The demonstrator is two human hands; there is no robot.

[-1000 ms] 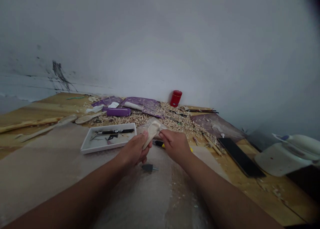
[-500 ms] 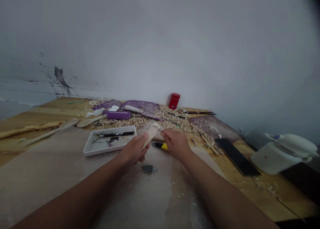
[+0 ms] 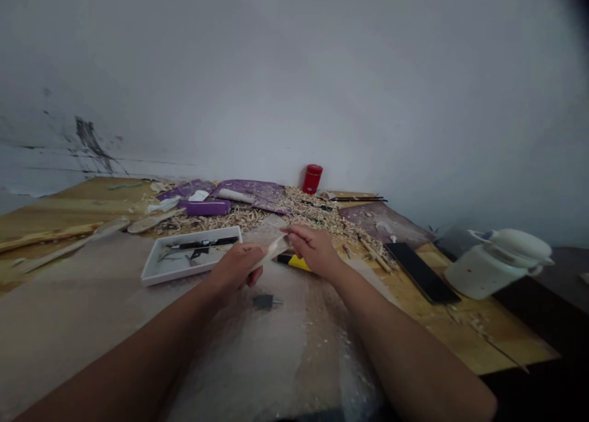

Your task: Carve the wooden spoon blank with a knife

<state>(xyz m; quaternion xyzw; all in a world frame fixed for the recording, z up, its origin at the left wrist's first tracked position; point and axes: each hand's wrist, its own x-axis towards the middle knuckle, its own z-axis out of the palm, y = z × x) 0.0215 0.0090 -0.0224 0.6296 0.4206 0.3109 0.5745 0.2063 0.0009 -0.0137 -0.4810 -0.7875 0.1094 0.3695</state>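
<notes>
Two bare hands meet above a table point(image 3: 506, 348) covered in front by a translucent plastic sheet point(image 3: 243, 360). Between them is a pale wooden piece point(image 3: 273, 251), slanting up and away from the left hand toward the right. The left hand point(image 3: 239, 265) is closed around its near end. The right hand point(image 3: 313, 247) is curled narrow at the far end, fingertips against or just beside the wood; something thin shows at those fingertips, too small and blurred to name.

The step in hand looks like fine shaping or smoothing of the wood, judging by the pose and by the heap of wood shavings point(image 3: 317, 218) beyond the hands. The next move seems to call for a firm left grip and small, controlled strokes from the right, with the left fingers clear of any edge.

Compared with a second earlier, the piece lies flatter: its scooped face was turned toward the viewer then and is now mostly hidden, with the right fingers reaching further over its end. More of the yellow and black tool point(image 3: 297, 262) shows just below the right hand. The view has also turned slightly to the right.

Just beyond and to the left of the left hand, a white tray point(image 3: 175, 276) holds a slim black tool point(image 3: 206, 244). Nearer than both hands lies a dark, shanked bit point(image 3: 263, 302), touched by neither.
</notes>
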